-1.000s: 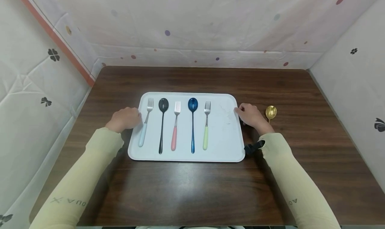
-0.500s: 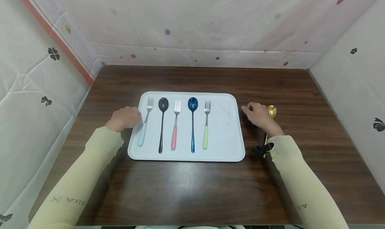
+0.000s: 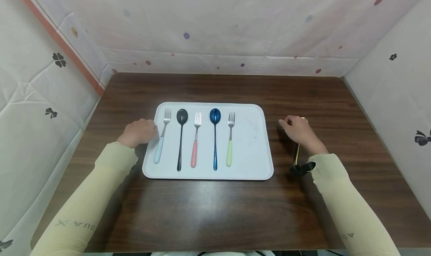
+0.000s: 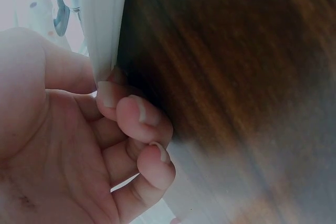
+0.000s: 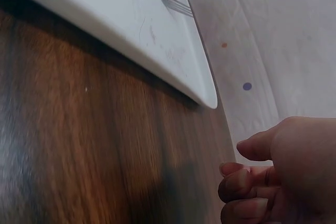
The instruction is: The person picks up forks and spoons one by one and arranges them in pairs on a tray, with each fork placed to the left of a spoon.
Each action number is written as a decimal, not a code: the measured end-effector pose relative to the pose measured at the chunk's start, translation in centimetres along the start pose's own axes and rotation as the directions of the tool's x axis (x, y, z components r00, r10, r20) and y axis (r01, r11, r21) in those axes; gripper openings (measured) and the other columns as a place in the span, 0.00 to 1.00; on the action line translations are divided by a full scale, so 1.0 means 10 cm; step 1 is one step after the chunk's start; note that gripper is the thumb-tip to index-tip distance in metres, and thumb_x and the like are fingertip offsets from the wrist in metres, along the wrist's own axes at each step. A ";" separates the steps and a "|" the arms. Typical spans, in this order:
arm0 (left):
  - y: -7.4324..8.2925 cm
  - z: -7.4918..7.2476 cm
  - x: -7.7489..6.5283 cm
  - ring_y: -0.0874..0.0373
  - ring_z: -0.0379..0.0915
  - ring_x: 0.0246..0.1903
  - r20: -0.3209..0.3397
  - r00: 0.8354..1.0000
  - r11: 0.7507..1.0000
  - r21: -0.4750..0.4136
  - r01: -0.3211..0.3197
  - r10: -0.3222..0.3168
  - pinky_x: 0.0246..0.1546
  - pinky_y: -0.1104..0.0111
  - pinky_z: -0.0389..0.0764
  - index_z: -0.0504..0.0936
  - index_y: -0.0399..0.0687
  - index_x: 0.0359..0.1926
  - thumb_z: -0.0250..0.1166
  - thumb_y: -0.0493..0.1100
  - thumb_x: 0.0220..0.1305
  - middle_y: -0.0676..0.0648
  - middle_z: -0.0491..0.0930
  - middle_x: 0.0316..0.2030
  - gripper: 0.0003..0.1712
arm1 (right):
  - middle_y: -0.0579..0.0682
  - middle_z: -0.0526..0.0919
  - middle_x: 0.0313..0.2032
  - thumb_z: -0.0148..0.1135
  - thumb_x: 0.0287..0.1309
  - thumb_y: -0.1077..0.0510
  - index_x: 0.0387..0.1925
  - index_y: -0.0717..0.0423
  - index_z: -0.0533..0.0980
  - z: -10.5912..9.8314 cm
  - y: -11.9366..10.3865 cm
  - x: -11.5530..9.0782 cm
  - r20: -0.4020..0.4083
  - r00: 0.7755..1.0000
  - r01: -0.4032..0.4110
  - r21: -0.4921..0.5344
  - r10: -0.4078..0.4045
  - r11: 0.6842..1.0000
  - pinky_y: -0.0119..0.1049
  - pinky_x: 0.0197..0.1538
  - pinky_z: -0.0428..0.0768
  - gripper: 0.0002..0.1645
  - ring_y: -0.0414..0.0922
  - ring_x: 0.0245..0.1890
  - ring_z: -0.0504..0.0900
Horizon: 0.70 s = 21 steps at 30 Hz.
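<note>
A white tray (image 3: 256, 162) lies mid-table and carries a pale-blue-handled fork (image 3: 160, 145), a black spoon (image 3: 180, 136), a pink-handled fork (image 3: 195, 149), a blue spoon (image 3: 215, 136) and a green-handled fork (image 3: 229, 149), all in a row. My left hand (image 3: 139, 132) sits at the tray's left rim (image 4: 102, 19), its curled fingers (image 4: 139, 116) against the rim. My right hand (image 3: 297, 130) is right of the tray, above a gold spoon (image 3: 296, 155) on the table. It covers the bowl, its fingers (image 5: 244, 182) loosely curled and holding nothing.
The dark wooden table (image 3: 215, 211) is walled on three sides by patterned cloth (image 3: 215, 31). Bare wood shows in front of and behind the tray, whose right rim (image 5: 121, 30) is a short way from my right hand.
My right hand has left the tray's right rim and moved right, over the gold spoon's bowl. The left hand and the tray have stayed put.
</note>
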<state>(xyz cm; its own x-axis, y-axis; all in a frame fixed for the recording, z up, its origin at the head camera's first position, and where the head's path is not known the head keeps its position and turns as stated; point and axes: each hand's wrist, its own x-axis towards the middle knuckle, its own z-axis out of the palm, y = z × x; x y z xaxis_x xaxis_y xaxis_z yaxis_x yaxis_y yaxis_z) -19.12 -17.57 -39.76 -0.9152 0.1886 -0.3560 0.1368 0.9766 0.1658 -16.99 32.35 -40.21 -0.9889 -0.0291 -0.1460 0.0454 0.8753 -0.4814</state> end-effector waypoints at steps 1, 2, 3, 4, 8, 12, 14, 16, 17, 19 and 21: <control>0.00 0.00 0.00 0.49 0.68 0.26 0.000 1.000 1.000 0.000 0.002 -0.002 0.26 0.59 0.69 0.75 0.34 0.43 0.42 0.48 0.66 0.42 0.72 0.26 0.22 | 0.54 0.70 0.25 0.38 0.66 0.38 0.36 0.61 0.71 -0.01 0.01 -0.01 -0.004 1.000 0.003 -0.005 -0.003 1.000 0.42 0.30 0.66 0.30 0.50 0.26 0.67; 0.00 0.00 0.00 0.49 0.68 0.27 0.000 1.000 1.000 -0.001 0.004 -0.004 0.26 0.59 0.69 0.74 0.34 0.43 0.41 0.48 0.66 0.42 0.72 0.26 0.23 | 0.54 0.70 0.25 0.38 0.66 0.38 0.36 0.61 0.71 -0.02 0.03 -0.02 -0.005 1.000 0.002 -0.007 -0.002 1.000 0.42 0.29 0.66 0.30 0.50 0.26 0.67; 0.00 -0.01 0.00 0.49 0.68 0.27 -0.001 1.000 1.000 -0.002 0.005 -0.005 0.26 0.59 0.69 0.75 0.34 0.43 0.41 0.48 0.66 0.42 0.72 0.26 0.23 | 0.54 0.70 0.25 0.38 0.66 0.39 0.36 0.61 0.72 -0.03 0.04 -0.02 -0.006 1.000 0.002 -0.011 -0.002 1.000 0.42 0.29 0.66 0.30 0.50 0.26 0.67; 0.01 -0.01 0.00 0.49 0.69 0.27 -0.002 1.000 1.000 -0.003 0.007 -0.007 0.26 0.59 0.69 0.74 0.34 0.43 0.41 0.48 0.66 0.42 0.73 0.26 0.23 | 0.55 0.70 0.25 0.38 0.66 0.38 0.36 0.61 0.72 -0.03 0.05 -0.04 -0.003 1.000 0.001 -0.012 -0.001 1.000 0.42 0.29 0.66 0.30 0.50 0.26 0.67; 0.01 -0.01 0.00 0.49 0.69 0.27 0.000 1.000 1.000 -0.001 0.004 -0.004 0.26 0.59 0.70 0.74 0.34 0.44 0.41 0.48 0.66 0.42 0.73 0.27 0.23 | 0.55 0.70 0.26 0.37 0.66 0.38 0.36 0.62 0.72 -0.07 0.09 -0.08 0.008 1.000 0.008 -0.030 -0.008 1.000 0.42 0.27 0.66 0.31 0.49 0.25 0.67; 0.01 0.00 0.00 0.49 0.69 0.27 0.002 1.000 1.000 -0.004 0.006 -0.006 0.26 0.58 0.70 0.74 0.33 0.44 0.41 0.48 0.66 0.42 0.73 0.27 0.24 | 0.54 0.69 0.25 0.37 0.66 0.38 0.33 0.61 0.72 -0.09 0.11 -0.12 0.006 1.000 0.016 -0.039 -0.016 0.999 0.42 0.26 0.66 0.31 0.48 0.23 0.67; 0.01 0.00 0.00 0.49 0.69 0.27 0.001 1.000 1.000 -0.008 0.009 -0.009 0.26 0.58 0.70 0.74 0.33 0.44 0.41 0.48 0.66 0.42 0.73 0.27 0.24 | 0.54 0.68 0.24 0.38 0.66 0.38 0.30 0.61 0.71 -0.09 0.13 -0.14 0.003 1.000 0.017 -0.044 -0.017 0.999 0.41 0.25 0.66 0.30 0.48 0.22 0.67; 0.01 0.01 0.00 0.49 0.69 0.27 -0.003 1.000 1.000 -0.007 0.007 -0.007 0.25 0.59 0.70 0.74 0.33 0.44 0.41 0.48 0.66 0.42 0.73 0.27 0.23 | 0.53 0.68 0.23 0.38 0.66 0.39 0.29 0.61 0.71 -0.08 0.16 -0.16 0.002 1.000 0.013 -0.047 -0.013 0.999 0.41 0.25 0.66 0.30 0.47 0.22 0.67; 0.00 0.01 0.00 0.49 0.69 0.27 -0.002 1.000 1.000 -0.005 0.004 -0.004 0.25 0.59 0.70 0.74 0.33 0.44 0.41 0.48 0.66 0.42 0.73 0.27 0.23 | 0.53 0.68 0.22 0.38 0.66 0.39 0.29 0.60 0.70 -0.08 0.17 -0.17 0.000 1.000 0.011 -0.050 -0.011 0.999 0.41 0.25 0.66 0.30 0.47 0.22 0.67; 0.00 0.01 0.00 0.49 0.69 0.26 -0.001 1.000 1.000 -0.005 0.001 -0.001 0.25 0.59 0.70 0.74 0.34 0.44 0.42 0.48 0.66 0.42 0.73 0.26 0.23 | 0.52 0.67 0.20 0.38 0.65 0.38 0.28 0.60 0.69 -0.07 0.21 -0.19 0.002 1.000 0.004 -0.047 -0.004 0.999 0.41 0.25 0.65 0.30 0.47 0.21 0.67; 0.00 0.01 -0.01 0.50 0.69 0.26 0.002 1.000 1.000 -0.005 0.001 -0.001 0.25 0.60 0.70 0.74 0.34 0.44 0.42 0.48 0.66 0.42 0.73 0.26 0.23 | 0.51 0.67 0.19 0.38 0.65 0.37 0.25 0.59 0.68 -0.08 0.25 -0.22 -0.004 1.000 -0.006 -0.054 0.006 0.999 0.40 0.25 0.65 0.30 0.47 0.20 0.66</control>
<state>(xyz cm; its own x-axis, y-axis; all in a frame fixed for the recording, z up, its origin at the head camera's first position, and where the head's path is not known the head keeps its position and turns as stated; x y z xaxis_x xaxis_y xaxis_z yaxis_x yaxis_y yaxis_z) -19.02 -17.59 -39.78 -0.9146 0.1882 -0.3579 0.1342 0.9762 0.1704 -14.82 35.00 -40.46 -0.9892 -0.0219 -0.1452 0.0437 0.9003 -0.4330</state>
